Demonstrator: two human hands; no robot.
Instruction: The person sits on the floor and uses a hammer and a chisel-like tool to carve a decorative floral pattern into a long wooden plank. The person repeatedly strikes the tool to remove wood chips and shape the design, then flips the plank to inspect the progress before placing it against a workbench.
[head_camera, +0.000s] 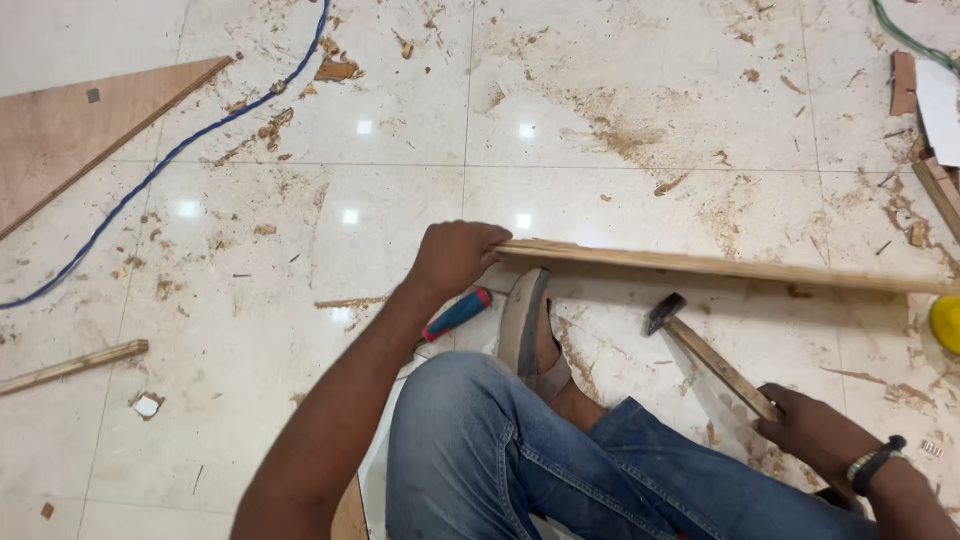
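My left hand is closed over the left end of a long wooden strip, which lies across the tiled floor and runs off to the right. My right hand is wrapped around the wooden handle of a hammer; its dark metal head points up and away from me, just near of the strip, not touching it. My foot in a grey sandal is planted on the floor, toe against the near edge of the strip, beside my left hand. A screwdriver with a red and blue handle lies on the floor just left of the sandal. Sawdust and wood chips are scattered over the tiles, and a blue cable snakes across the far left.
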